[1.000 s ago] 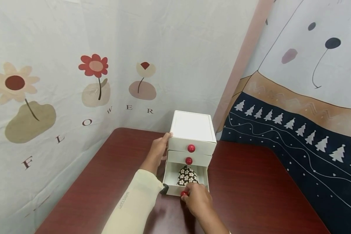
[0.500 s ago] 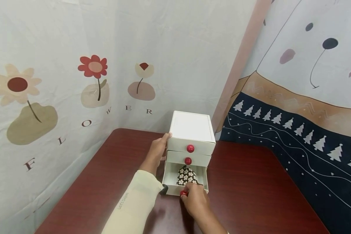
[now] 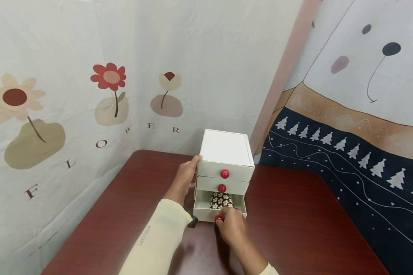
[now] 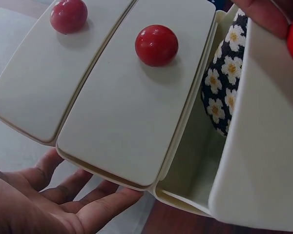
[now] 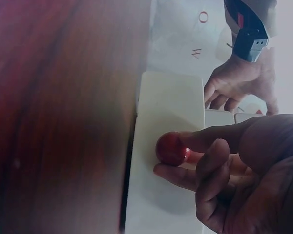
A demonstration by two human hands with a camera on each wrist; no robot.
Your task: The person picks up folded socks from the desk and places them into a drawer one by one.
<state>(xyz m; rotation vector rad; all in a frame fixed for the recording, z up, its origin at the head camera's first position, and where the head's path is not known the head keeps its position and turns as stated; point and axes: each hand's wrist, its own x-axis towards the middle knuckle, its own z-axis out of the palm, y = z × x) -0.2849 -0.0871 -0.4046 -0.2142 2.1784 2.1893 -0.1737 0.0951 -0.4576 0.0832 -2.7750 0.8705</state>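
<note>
A small white drawer cabinet (image 3: 226, 147) with red ball knobs stands on the table. My right hand (image 3: 233, 228) pinches the red knob (image 5: 170, 148) of the bottom drawer (image 3: 204, 215) between thumb and fingers. That drawer is partly pulled out. Inside it lies a black fabric thing with white daisies (image 4: 229, 73); its kind cannot be told, and the drawer front hides part of it. My left hand (image 3: 186, 175) rests against the cabinet's left side, thumb at the top edge, with extended fingertips touching the side in the left wrist view.
The dark red wooden table (image 3: 296, 214) extends around the cabinet. Behind it hangs a pale curtain (image 3: 206, 68) with printed flowers, and at the right a cloth with a bear and trees (image 3: 358, 152). The upper two drawers are closed.
My right hand has pushed the bottom drawer some way inward, and less of the daisy-patterned thing shows. The left hand keeps its place on the cabinet.
</note>
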